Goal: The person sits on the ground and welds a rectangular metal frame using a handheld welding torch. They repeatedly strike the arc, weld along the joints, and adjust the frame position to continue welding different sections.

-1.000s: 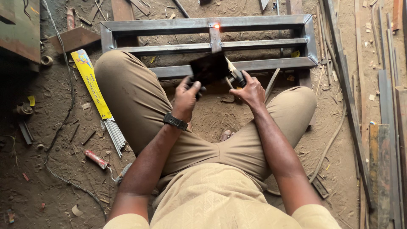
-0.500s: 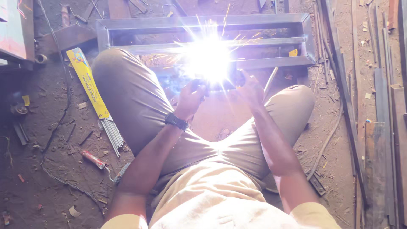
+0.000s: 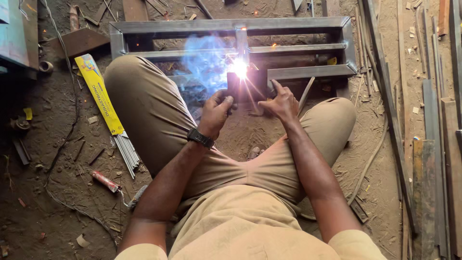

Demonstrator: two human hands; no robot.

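Biggest thing down there is the grey steel frame (image 3: pixel 231 24), a rectangle of square tube lying flat on the dirt floor (image 3: pixel 62 202), with cross rails running along inside it. Everything else sits off that frame. The person squats right against its near rail, khaki knees spread either side. On the near rail, about the middle of the frame, a white welding arc (image 3: pixel 239 68) is burning, and blue smoke (image 3: pixel 207 58) drifts off it toward the frame's left half. Just this side of the arc, a dark welding shield (image 3: pixel 243 89) stands between the two hands. The left hand (image 3: pixel 216 111) is curled shut around the shield's lower left edge, thumb up, a black wristwatch (image 3: pixel 200 138) on its wrist. The right hand (image 3: pixel 281 102) is closed too, forefinger pointing up at the near rail; what it grips is hidden behind the hand. Off the frame's left end, a yellow packet of welding rods (image 3: pixel 98 94) lies open on the dirt, grey rods spilling from its near end. Past the frame's right end, long steel strips (image 3: pixel 433 110) lie side by side.
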